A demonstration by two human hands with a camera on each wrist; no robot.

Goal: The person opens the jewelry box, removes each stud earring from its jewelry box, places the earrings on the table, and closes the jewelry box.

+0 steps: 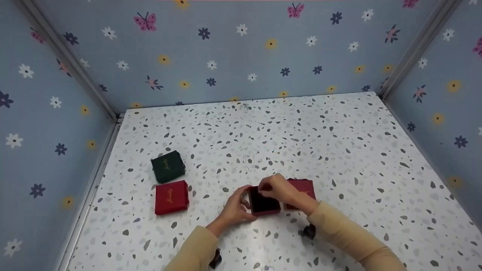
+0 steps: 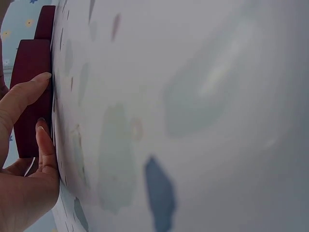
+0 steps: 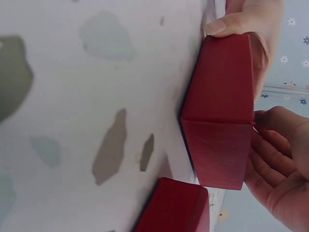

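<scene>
In the head view, a red box (image 1: 264,205) sits open side up on the speckled table, its inside black. My left hand (image 1: 235,209) grips it from the left, thumb along the near side and fingers round the far corner; the left wrist view shows the thumb on the dark red side wall (image 2: 31,67). Over the black inside, my right hand (image 1: 278,189) has its fingertips together at the box's upper left. Whether something tiny is between them is too small to tell. Beneath the right wrist lies a red lid (image 1: 305,186) with gold lettering.
Left on the table (image 1: 339,150) lie a dark green box (image 1: 168,166) and a red box (image 1: 171,197), both with gold lettering. Several tiny, thin, shiny pieces (image 1: 246,158) are scattered beyond the hands. Flowered blue panels (image 1: 241,52) stand along the back and sides.
</scene>
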